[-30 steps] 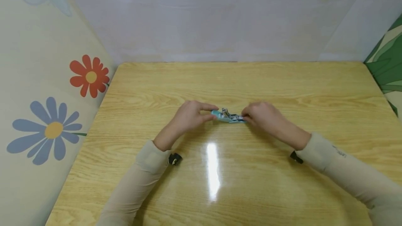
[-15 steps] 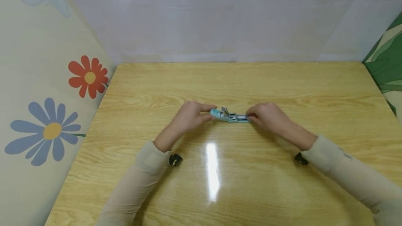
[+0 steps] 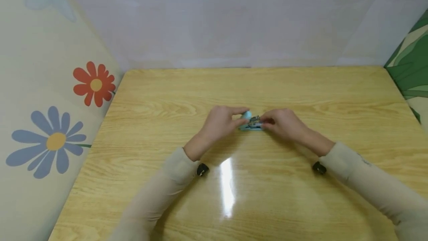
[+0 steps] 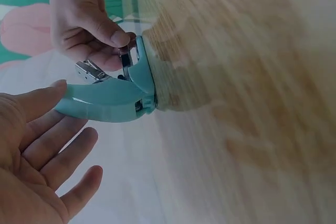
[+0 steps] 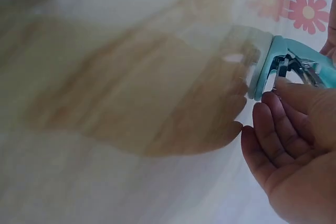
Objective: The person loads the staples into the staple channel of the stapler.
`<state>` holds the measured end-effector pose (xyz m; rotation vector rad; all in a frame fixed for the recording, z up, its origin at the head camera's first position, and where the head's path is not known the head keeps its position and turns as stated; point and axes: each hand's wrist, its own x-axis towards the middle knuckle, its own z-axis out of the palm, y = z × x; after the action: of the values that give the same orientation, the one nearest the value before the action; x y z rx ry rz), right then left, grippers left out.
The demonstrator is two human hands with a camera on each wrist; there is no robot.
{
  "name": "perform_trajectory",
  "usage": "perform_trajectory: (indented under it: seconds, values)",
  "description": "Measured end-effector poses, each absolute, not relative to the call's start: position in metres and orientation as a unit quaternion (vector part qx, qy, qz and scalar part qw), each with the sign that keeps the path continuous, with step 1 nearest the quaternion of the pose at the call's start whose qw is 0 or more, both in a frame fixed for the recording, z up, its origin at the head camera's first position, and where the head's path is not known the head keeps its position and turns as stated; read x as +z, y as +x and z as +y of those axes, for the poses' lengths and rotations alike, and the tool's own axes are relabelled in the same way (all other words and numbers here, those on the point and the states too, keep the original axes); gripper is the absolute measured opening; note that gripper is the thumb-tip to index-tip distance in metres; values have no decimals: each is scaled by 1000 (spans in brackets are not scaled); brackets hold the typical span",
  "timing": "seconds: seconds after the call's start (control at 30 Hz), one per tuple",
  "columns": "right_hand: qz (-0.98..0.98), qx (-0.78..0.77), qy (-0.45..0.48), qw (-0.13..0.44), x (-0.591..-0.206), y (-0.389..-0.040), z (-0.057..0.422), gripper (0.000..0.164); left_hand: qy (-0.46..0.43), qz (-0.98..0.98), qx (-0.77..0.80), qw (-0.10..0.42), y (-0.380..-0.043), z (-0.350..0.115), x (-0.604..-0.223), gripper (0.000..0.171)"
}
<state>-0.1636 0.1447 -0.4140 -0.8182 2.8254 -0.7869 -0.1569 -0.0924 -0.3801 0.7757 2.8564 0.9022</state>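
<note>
A turquoise stapler (image 4: 105,99) stands hinged apart on the wooden table, its metal inner parts exposed. My left hand (image 3: 219,124) pinches the raised top cover between thumb and fingers, as the left wrist view shows up close. On the other side, my right hand (image 3: 287,125) pinches the metal magazine (image 5: 283,69) near its front end, just above the turquoise base (image 5: 266,69). The right fingertips partly hide that end.
The wooden table (image 3: 267,189) has a bright light reflection in front of the hands. A pale cloth-like wall (image 3: 217,21) rises behind it. On the left is a wall (image 3: 26,77) with painted flowers.
My left hand has moved right, lifting the stapler's top cover from lying nearly flat to a steep tilt over the base. My right hand shifted right, then slightly back left.
</note>
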Motion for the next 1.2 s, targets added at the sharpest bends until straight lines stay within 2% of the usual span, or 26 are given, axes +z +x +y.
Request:
perform_trajectory:
  seconds: [0.47, 0.63, 0.83, 1.07, 1.2]
  values:
    - [925, -287, -240, 65, -417, -169, 149, 16, 276, 939, 200, 45, -167, -65, -382, 37]
    - [927, -279, -248, 45, -420, -169, 150, 12, 323, 926, 189, 49, -170, -58, -387, 35]
    - [929, -267, -255, 20, -421, -168, 151, 16, 353, 921, 159, 39, -172, -51, -389, 27]
    - [930, -268, -248, 22, -422, -167, 153, 14, 346, 925, 133, 86, -172, -42, -385, 32]
    - [929, -275, -247, 27, -421, -167, 152, 14, 342, 927, 125, 92, -173, -40, -384, 31]
